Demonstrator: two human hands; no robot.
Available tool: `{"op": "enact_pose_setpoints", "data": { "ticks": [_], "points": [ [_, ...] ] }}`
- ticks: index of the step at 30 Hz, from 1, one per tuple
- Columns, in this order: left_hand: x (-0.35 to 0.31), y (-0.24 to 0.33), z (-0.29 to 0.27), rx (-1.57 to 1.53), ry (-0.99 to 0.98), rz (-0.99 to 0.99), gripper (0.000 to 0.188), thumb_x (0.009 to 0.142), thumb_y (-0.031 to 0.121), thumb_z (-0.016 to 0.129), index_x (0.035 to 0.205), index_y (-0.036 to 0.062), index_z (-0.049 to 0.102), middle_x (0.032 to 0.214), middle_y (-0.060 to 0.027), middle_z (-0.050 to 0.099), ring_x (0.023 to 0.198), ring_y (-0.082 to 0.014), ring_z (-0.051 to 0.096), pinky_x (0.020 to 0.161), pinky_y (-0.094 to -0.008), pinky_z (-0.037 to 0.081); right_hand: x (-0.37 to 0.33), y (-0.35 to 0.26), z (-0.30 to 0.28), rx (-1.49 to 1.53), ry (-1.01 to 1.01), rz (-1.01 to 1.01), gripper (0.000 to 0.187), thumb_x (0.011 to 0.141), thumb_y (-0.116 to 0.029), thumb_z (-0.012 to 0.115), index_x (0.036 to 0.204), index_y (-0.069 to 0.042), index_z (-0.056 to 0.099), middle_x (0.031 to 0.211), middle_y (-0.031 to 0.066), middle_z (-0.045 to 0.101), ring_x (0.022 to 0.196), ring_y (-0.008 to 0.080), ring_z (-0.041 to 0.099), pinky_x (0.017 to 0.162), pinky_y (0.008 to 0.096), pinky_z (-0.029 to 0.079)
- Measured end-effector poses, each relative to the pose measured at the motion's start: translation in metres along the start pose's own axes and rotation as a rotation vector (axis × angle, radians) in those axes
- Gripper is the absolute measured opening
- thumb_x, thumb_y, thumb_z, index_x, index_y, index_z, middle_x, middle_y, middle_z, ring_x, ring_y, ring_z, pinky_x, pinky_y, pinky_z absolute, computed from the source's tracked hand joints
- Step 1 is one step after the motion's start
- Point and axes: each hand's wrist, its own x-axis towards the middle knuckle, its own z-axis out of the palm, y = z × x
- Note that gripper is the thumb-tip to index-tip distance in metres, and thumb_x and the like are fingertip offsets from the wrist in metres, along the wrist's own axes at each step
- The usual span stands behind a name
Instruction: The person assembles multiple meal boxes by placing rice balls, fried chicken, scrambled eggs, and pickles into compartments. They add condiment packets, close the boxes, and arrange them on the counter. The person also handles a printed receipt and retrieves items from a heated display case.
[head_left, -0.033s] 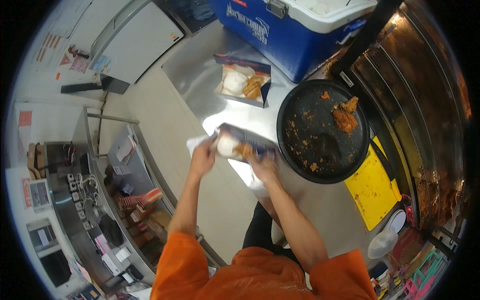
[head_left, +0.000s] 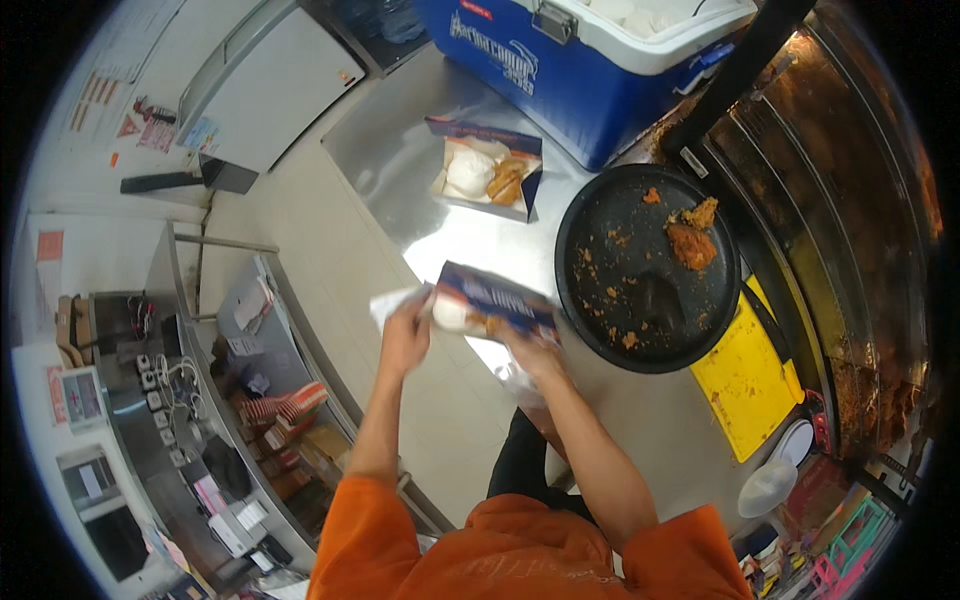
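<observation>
Left hand [head_left: 405,337] was clamped on the box [head_left: 497,293], right hand [head_left: 534,352] seemed clamped opposite it, kinda blurry there tho.

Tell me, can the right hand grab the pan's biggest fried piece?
Probably not while the right hand holds a box, though the pan is near and nothing covers the biggest fried piece.
</observation>
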Motion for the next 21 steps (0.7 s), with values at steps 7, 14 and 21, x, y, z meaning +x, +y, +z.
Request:
{"op": "enact_pose_setpoints", "data": {
  "ticks": [7, 14, 21],
  "points": [
    [-0.021, 0.087, -0.062, -0.090, -0.212, 0.098, 0.037, 0.094, 0.015, 0.061, 0.128, 0.0003, 0.066, 0.120, -0.0241, 0.069, 0.112, -0.0345, 0.068, 0.094, -0.0397, 0.052, -0.033, 0.083, -0.062, 0.309, -0.291, 0.096, 0.066, 0.090, -0.028, 0.067, 0.147, -0.003, 0.043, 0.144, 0.0134, 0.052, 0.133, 0.0251, 0.049, 0.115, 0.0384, 0.037],
    [0.259, -0.061, -0.036, 0.126, 0.040, -0.060, 0.066, 0.096, 0.046, 0.059, 0.133, -0.0089, 0.057, 0.133, -0.0336, 0.058, 0.125, -0.0437, 0.057, 0.106, -0.0456, 0.044, -0.122, 0.078, -0.133, 0.436, -0.009, -0.119, 0.070, 0.089, -0.021, 0.067, 0.150, -0.003, 0.039, 0.143, 0.0144, 0.051, 0.127, 0.0247, 0.055, 0.109, 0.0396, 0.045],
    [0.279, -0.076, 0.050, -0.028, -0.206, 0.155, 0.035, 0.082, 0.013, 0.070, 0.112, -0.0046, 0.070, 0.100, -0.0254, 0.073, 0.089, -0.0356, 0.072, 0.075, -0.0408, 0.055, -0.261, 0.170, -0.167, 0.972, 0.390, -0.125, 0.079, 0.085, -0.027, 0.075, 0.150, 0.000, 0.038, 0.145, 0.0148, 0.050, 0.133, 0.0254, 0.050, 0.112, 0.0401, 0.043]
  ]
}}
